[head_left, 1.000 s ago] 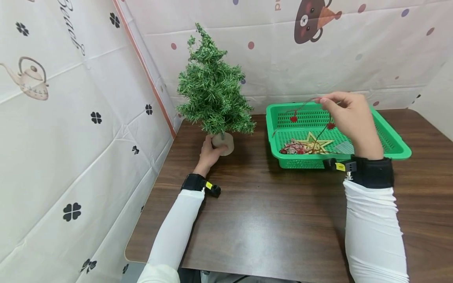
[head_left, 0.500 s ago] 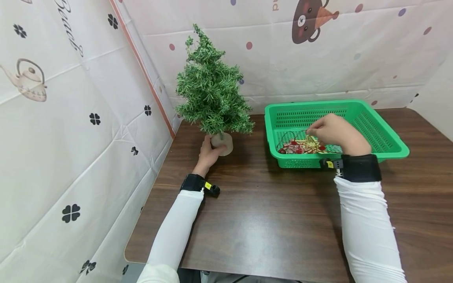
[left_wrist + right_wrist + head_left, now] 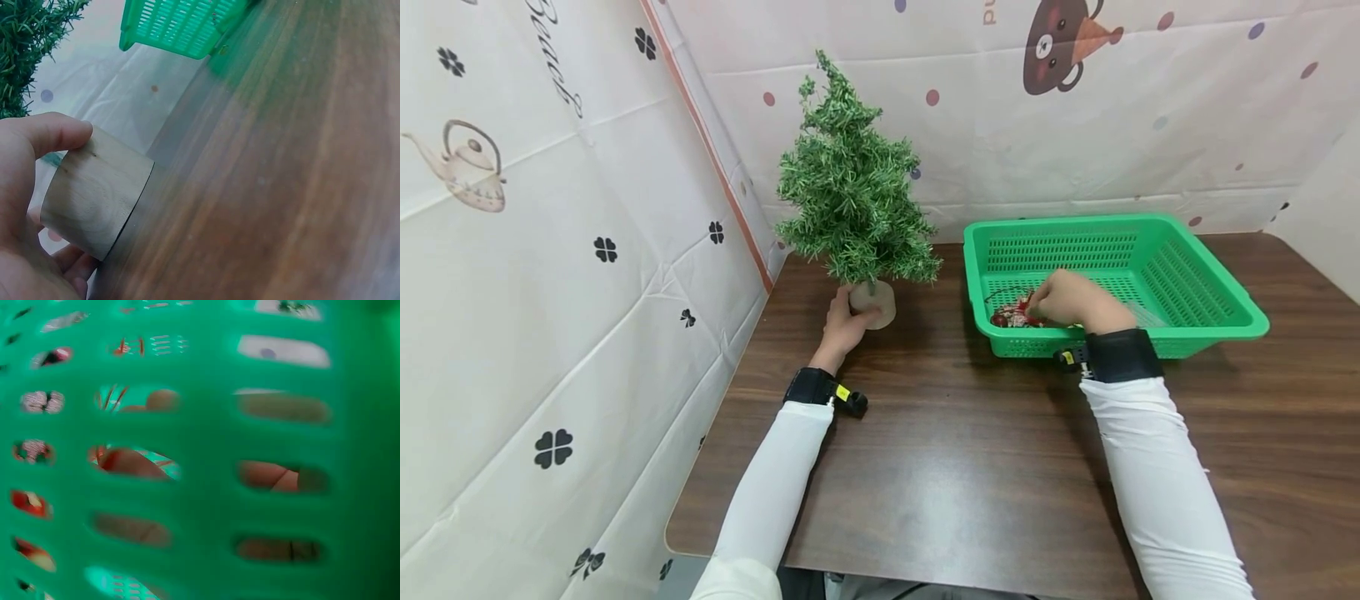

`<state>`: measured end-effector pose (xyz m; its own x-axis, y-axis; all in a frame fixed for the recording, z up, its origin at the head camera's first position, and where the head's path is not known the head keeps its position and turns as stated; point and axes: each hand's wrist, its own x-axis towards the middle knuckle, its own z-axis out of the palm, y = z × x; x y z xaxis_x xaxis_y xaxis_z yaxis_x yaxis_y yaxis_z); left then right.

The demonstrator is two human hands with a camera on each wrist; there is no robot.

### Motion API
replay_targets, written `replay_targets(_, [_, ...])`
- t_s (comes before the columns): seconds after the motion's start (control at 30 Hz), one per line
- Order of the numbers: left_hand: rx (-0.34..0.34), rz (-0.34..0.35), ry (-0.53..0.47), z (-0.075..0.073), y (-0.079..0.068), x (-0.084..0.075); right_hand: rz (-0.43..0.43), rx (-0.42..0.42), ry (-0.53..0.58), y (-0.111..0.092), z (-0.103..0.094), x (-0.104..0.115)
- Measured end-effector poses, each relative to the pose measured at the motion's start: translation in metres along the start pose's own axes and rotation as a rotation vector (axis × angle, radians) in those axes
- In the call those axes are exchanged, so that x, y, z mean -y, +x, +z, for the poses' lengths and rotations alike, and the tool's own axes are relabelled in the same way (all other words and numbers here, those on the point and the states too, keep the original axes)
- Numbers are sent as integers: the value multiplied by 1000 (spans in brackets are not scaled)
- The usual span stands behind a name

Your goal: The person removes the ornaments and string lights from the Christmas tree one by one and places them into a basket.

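A small artificial Christmas tree point(image 3: 853, 179) stands upright at the back left of the table. Its round wooden base point(image 3: 97, 190) is gripped by my left hand point(image 3: 842, 327), thumb on the near side and fingers round the other. My right hand point(image 3: 1071, 300) reaches down into a green plastic basket point(image 3: 1195, 333), its fingertips among red ornaments point(image 3: 1011, 315) and thin strings at the left end. What these fingertips hold is hidden. Through the slots of the basket wall point(image 3: 206, 506), the right wrist view shows bits of fingers, red strings and glittery pieces.
The brown wooden table point(image 3: 940, 467) carries the tree and the basket. A patterned white cloth point(image 3: 617, 333) hangs along the left side and the back. A pale translucent piece point(image 3: 1144, 315) lies in the basket, right of the hand.
My right hand has come down and left into the basket, from holding a red string with red ornaments above it. The left hand and the tree have stayed put.
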<state>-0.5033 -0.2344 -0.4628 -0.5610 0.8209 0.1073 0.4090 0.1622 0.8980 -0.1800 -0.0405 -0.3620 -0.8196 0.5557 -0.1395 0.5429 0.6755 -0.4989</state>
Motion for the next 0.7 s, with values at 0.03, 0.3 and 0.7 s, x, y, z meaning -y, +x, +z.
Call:
replay_targets(0.03, [0,0,-1,1,0,0,-8,3,-4,1,2,-1])
replay_targets(0.3, [63,-30,94,-5,-1,-4,29,10,5,-8,-2,4])
replay_targets(0.7, [280,-10,695,-52,-62,-40,18,-116,-47,-35,-2,45])
